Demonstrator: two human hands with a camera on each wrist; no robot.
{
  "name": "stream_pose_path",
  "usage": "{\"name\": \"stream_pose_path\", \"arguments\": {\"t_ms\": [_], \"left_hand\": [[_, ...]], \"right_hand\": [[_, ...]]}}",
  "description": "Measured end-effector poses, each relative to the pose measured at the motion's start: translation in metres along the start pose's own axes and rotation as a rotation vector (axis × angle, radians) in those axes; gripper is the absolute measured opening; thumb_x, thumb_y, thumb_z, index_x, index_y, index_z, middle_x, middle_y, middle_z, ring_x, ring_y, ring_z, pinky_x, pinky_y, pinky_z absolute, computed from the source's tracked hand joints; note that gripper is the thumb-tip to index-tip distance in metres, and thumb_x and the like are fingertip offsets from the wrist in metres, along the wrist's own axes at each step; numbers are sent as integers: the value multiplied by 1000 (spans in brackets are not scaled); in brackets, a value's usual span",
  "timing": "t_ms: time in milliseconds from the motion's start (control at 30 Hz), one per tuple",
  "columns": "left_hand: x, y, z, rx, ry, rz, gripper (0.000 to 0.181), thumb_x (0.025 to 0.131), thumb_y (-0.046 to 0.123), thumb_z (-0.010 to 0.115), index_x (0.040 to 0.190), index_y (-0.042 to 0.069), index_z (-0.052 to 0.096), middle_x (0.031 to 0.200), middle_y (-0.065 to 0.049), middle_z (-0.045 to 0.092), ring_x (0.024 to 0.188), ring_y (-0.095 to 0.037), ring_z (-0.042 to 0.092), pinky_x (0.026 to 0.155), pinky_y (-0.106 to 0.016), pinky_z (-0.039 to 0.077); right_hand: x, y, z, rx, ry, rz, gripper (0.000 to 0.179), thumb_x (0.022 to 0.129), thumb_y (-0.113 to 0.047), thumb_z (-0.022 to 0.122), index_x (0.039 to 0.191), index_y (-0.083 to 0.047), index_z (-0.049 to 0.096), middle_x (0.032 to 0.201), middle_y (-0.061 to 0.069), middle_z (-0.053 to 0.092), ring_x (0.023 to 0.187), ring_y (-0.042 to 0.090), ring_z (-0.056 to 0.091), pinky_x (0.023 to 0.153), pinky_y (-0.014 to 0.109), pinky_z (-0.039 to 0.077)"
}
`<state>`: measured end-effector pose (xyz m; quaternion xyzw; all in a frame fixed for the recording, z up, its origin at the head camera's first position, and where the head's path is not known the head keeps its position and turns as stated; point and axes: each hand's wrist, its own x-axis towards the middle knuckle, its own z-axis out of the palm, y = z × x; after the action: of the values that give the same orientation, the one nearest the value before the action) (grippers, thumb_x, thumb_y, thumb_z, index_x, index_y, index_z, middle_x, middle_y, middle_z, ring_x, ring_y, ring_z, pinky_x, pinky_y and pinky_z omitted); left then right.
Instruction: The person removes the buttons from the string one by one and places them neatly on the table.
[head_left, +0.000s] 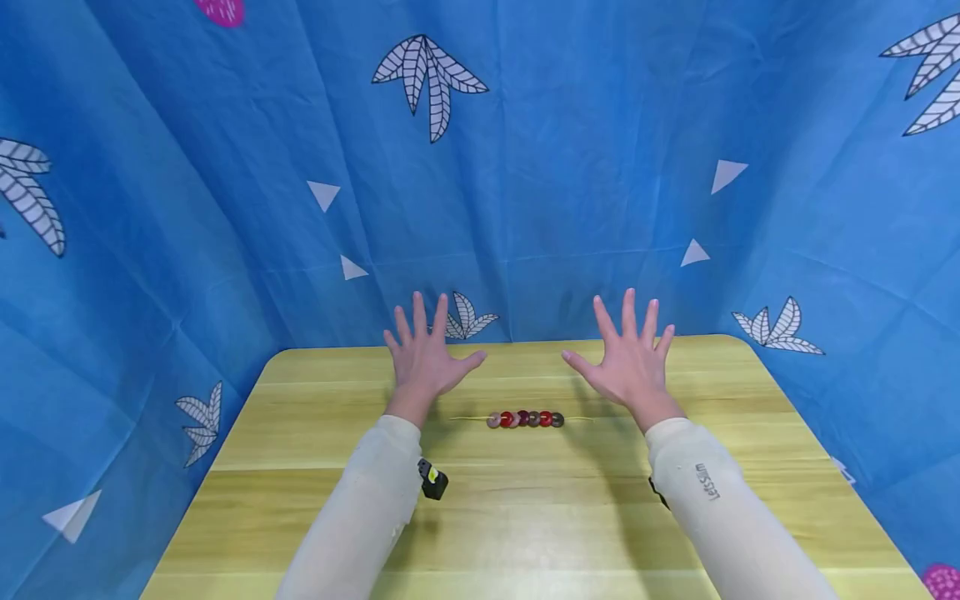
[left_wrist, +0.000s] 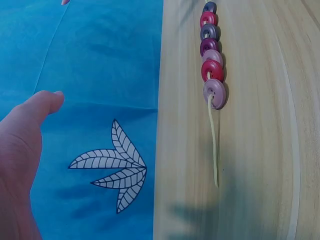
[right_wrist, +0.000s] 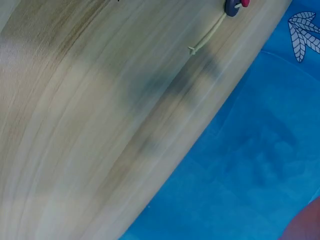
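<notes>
The left hand (head_left: pixel 423 367) and the right hand (head_left: pixel 628 367) are apart, each with fingers spread wide and holding nothing, raised on either side of the row of buttons (head_left: pixel 523 419) and a little beyond it. These seven buttons, round and glossy, are threaded on a thin yellow cord (left_wrist: pixel 214 145) and lie on the wood-grained tabletop (head_left: pixel 525 517). Right of the row, the pale sleeve (head_left: pixel 727 525) carries dark letters starting "Lets". Behind the row hangs a creased blue curtain (head_left: pixel 585 167).
</notes>
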<state>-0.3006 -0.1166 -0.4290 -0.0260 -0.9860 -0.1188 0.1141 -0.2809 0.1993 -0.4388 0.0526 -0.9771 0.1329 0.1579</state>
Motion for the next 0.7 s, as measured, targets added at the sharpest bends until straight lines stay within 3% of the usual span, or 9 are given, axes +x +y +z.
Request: {"name": "stream_pose_path", "arguments": {"t_ms": [333,700], "left_hand": [[1,3,8,-15,5,23,115,75,86,53,161,32,-1,165,-12,-11,144,-40,-21,110,-67,0],[-6,4,30,-51,0,73,110,79,80,57,162,29,5,165,-13,-9,146,-44,-12,112,-64,2]], "right_hand": [[-2,-3,7,21,-35,21,103,84,-84,42,162,-27,7,161,12,-23,138,40,-33,102,74,-10],[-11,-12,35,87,-55,24,101,85,-81,44,162,-27,7,161,11,-24,141,40,-29,103,74,-8]]}}
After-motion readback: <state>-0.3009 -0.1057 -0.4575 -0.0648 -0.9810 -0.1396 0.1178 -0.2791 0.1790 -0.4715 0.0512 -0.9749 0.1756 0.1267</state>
